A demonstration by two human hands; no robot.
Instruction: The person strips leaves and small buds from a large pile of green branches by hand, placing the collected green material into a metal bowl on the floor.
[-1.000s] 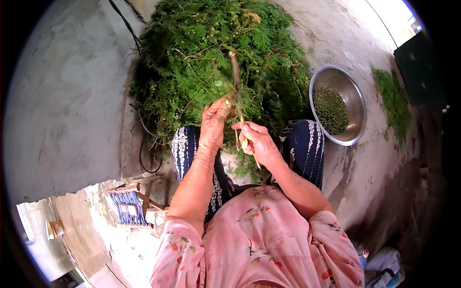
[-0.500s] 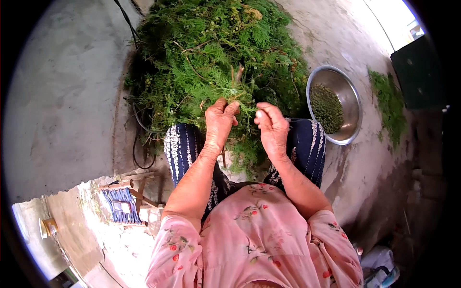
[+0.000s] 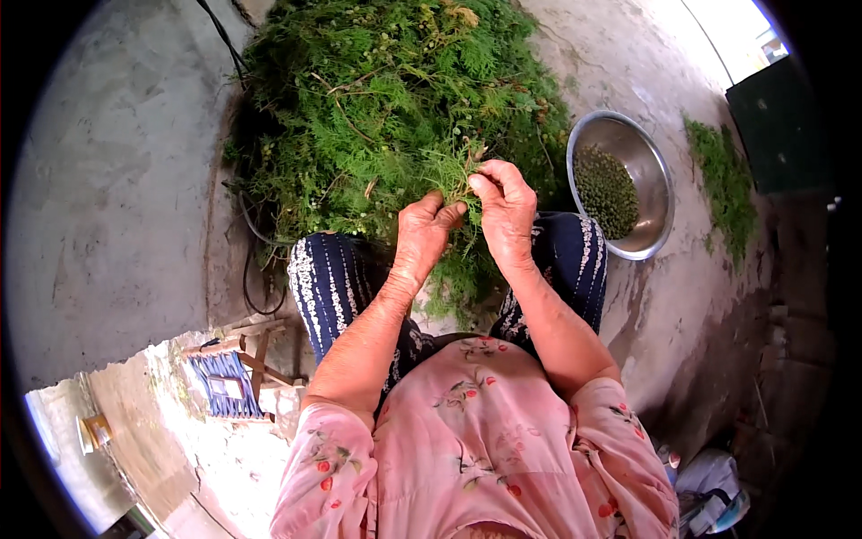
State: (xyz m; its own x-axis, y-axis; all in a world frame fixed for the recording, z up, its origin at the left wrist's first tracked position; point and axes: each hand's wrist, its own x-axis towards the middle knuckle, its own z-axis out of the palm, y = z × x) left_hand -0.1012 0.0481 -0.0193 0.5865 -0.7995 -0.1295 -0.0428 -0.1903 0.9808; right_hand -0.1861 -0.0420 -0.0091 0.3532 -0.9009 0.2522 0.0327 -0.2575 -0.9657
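Between my knees and beyond them lies a big heap of green conifer branches with small round cones among the scaly leaves. My left hand is closed, thumb and fingers pinching a leafy conifer sprig at the near side of the heap. Just to its right, my right hand pinches at the same sprig with thumb and forefinger. Whether a cone sits between those fingertips is too small to tell. A steel bowl beside my right knee holds many small green cones.
A grey concrete wall or slab borders the heap on the left, with a dark cable near it. A low stool with blue webbing stands behind on the left. More green sprigs lie right of the bowl, near a dark box.
My right hand has moved up and left onto the sprig. My left hand has shifted slightly right and down, bringing the two hands closer together.
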